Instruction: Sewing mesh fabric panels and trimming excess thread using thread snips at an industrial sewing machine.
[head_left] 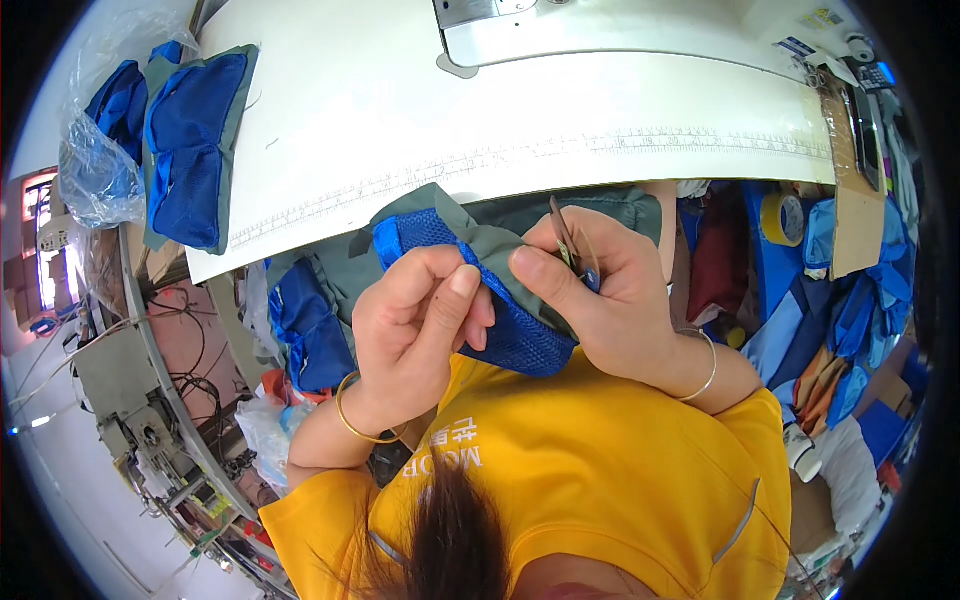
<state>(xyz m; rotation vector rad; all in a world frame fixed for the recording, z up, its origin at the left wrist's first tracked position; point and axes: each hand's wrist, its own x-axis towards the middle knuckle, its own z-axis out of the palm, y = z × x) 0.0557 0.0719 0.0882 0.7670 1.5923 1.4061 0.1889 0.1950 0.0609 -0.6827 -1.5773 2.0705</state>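
Note:
A fabric piece of blue mesh and grey-green cloth (520, 338) is held up between both hands, just in front of the table's near edge. My left hand (415, 325) is closed, its thumb and forefinger pinching by the blue edging of the piece. Gripping the cloth between thumb and fingers, my right hand (625, 295) also carries a small pair of thread snips (557, 222), blades pointing up and away. The fingers partly cover the snips' handles. More grey-green fabric (625, 210) lies behind the right hand along the table edge.
The white sewing table (560, 110) has a printed ruler strip and a sewing machine base (490, 15) at the back. Blue-and-grey pieces (190, 150) lie at the left, beside a plastic bag (100, 175). Tape (782, 218) and piled cloth are at the right.

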